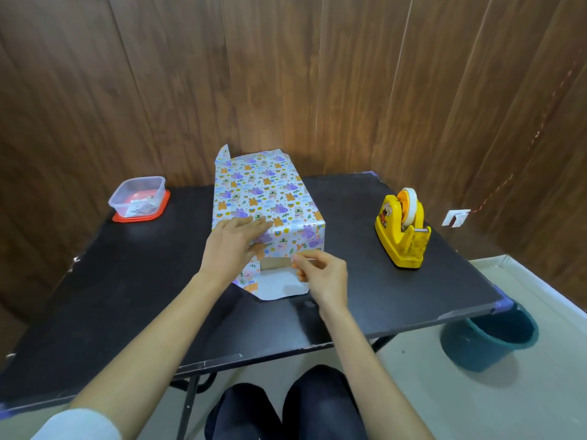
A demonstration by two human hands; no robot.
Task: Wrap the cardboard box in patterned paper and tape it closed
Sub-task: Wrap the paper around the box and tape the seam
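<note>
Setting: a person sits at a black table (pixel 381 281) set against a wood-panelled wall, looking down on both bare hands.

Cardboard box (pixel 275 263): it stands in the middle of the table, long axis running away from the person. Only a brown strip of its near end shows below the folded paper.

Patterned paper (pixel 263 192): it covers the top and the visible right side. On the near end the top flap is folded down; the bottom flap lies flat on the table, white side up, not yet raised. At the far end the paper stands up loose and unfolded.

Left hand (pixel 235 239): the fingers are spread flat, palm down, over the near top edge and left corner. This probably pins the folded flap so that it cannot spring up.

Right hand (pixel 320 274): thumb and forefinger are pinched together at the lower edge of the folded flap. Whether they grip a small piece of tape or the paper edge itself cannot be told.

Tape dispenser (pixel 403 230): yellow, with a roll mounted, it stands well to the right of the box, within reach of the right hand.

Plastic container (pixel 138 198): clear, resting on a red lid at the far left, apart from the work.

Bucket (pixel 489 338): dark, on the floor beside the table's right corner.

Stage, as judged: the near end is half closed; the far end remains to be done.
</note>
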